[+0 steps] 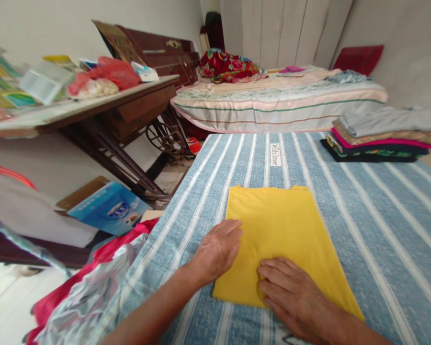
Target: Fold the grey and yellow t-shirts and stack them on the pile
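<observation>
A folded yellow cloth point(283, 230) lies flat on a bed with a blue and white striped sheet point(373, 230). My left hand point(217, 251) rests palm down on the cloth's near left edge, fingers stretched out together. Pressed flat on the cloth's near edge is my right hand point(290, 297), fingers extended and pointing left. Neither hand holds anything.
A stack of folded clothes point(380, 136) sits at the bed's far right. Loose red and patterned fabric point(89, 287) lies at the near left. A sewing table point(104, 110) with clutter stands left, a blue box point(109, 208) below it. Another bed point(280, 100) is behind.
</observation>
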Motion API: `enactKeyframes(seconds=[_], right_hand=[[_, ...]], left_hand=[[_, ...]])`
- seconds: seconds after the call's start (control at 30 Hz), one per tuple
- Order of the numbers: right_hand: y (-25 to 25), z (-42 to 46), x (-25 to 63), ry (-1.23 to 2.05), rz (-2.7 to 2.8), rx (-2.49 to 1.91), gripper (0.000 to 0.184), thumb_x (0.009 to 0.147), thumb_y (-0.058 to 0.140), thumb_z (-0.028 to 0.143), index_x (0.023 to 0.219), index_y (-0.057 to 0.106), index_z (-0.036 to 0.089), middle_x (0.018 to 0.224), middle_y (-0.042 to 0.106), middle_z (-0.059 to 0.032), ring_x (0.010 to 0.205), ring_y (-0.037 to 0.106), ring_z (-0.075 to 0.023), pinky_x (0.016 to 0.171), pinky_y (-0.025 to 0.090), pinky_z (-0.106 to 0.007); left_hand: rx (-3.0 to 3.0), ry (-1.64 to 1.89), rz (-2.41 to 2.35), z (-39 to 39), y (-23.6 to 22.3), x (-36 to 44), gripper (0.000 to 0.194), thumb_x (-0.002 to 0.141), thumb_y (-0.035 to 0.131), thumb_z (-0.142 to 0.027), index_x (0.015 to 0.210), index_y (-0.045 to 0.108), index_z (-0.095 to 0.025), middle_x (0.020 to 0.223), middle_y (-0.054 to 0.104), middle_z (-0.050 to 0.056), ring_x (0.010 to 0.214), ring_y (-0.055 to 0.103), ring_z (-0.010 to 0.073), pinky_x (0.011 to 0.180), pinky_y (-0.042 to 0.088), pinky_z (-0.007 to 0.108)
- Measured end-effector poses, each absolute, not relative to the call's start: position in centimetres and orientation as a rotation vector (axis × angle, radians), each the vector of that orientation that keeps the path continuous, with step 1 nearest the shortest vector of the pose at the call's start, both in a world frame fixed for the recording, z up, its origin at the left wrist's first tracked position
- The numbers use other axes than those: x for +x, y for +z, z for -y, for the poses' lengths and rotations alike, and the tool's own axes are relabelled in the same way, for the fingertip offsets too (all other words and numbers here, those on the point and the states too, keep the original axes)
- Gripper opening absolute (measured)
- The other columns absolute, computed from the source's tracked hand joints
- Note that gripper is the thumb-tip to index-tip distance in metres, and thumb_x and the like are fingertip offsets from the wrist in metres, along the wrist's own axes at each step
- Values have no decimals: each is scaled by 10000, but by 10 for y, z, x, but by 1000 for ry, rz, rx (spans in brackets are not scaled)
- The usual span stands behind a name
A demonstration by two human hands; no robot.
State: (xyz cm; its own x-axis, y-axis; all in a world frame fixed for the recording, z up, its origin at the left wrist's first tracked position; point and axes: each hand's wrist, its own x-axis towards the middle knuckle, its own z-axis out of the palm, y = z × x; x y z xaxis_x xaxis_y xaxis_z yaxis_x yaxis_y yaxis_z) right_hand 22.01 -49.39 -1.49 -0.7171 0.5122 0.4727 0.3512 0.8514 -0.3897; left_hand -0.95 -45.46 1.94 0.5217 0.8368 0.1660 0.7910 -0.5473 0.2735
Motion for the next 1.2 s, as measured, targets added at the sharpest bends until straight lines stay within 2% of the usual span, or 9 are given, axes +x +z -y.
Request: enactKeyframes(seconds=[0.13, 0.27, 0.47, 0.57, 0.77, 0.9, 1.03, 1.2], right_hand=[[-5, 497, 223, 281, 2515, -656, 191, 881, 459, 180, 1013, 598, 177, 1098, 633, -64, 1104, 529, -177, 1025, 367, -346], [1, 506, 237, 84, 2577, -661, 245, 860, 501, 228, 1075, 599, 164, 1178, 614, -65, 1173, 495, -197, 1038, 369, -339], [-15, 522, 264, -282, 2568, -768, 380, 821, 403, 88, 1154, 583, 121, 1218, 588, -132, 1205, 475, -251, 959, 440, -378], [-21, 527, 264, -387, 2600, -836, 430, 809, 368, 82, 1194, 558, 112, 1224, 581, -145, 1186, 489, -261, 914, 456, -374], [-33, 528, 247, -453, 2457, -1044, 366, 838, 372, 153, 1142, 574, 142, 1169, 613, -126, 1119, 526, -270, 900, 433, -401], [-36, 524, 252, -522, 2504, -993, 381, 843, 357, 147, 1162, 566, 136, 1146, 624, -119, 1088, 547, -260, 866, 446, -375], [-36, 518, 264, -576, 2509, -952, 381, 859, 341, 130, 1166, 566, 134, 1135, 632, -109, 1068, 563, -242, 870, 438, -356], [-33, 511, 272, -639, 2487, -904, 354, 874, 325, 115, 1089, 605, 149, 1074, 667, -81, 1013, 601, -211, 871, 438, -323]], left_hand=[[2632, 361, -1399, 463, 16, -8, 194, 844, 417, -122, 950, 576, -160, 1189, 584, 108, 1144, 514, 231, 991, 418, 404], [2680, 429, -1372, 469, 18, -14, 222, 849, 410, -113, 981, 586, -139, 1189, 594, 121, 1139, 528, 243, 967, 449, 415], [2685, 546, -1220, 475, 24, -17, 223, 862, 407, -125, 955, 608, -149, 1192, 604, 114, 1139, 539, 211, 985, 444, 387], [2672, 542, -1105, 467, 30, -5, 229, 857, 417, -136, 982, 607, -154, 1210, 601, 108, 1179, 513, 201, 1016, 418, 379], [2695, 403, -788, 434, 38, 51, 232, 840, 442, -156, 999, 613, -156, 1232, 598, 89, 1175, 518, 185, 1029, 385, 330], [2746, 339, -589, 413, 34, 97, 254, 853, 422, -149, 1023, 610, -127, 1238, 591, 112, 1176, 516, 192, 1018, 377, 311], [2796, 302, -482, 397, 19, 126, 284, 868, 412, -167, 1094, 577, -119, 1263, 570, 115, 1196, 493, 197, 1025, 352, 312], [2792, 289, -440, 390, -1, 129, 283, 876, 424, -204, 1117, 554, -134, 1279, 551, 114, 1223, 458, 223, 1025, 333, 364]])
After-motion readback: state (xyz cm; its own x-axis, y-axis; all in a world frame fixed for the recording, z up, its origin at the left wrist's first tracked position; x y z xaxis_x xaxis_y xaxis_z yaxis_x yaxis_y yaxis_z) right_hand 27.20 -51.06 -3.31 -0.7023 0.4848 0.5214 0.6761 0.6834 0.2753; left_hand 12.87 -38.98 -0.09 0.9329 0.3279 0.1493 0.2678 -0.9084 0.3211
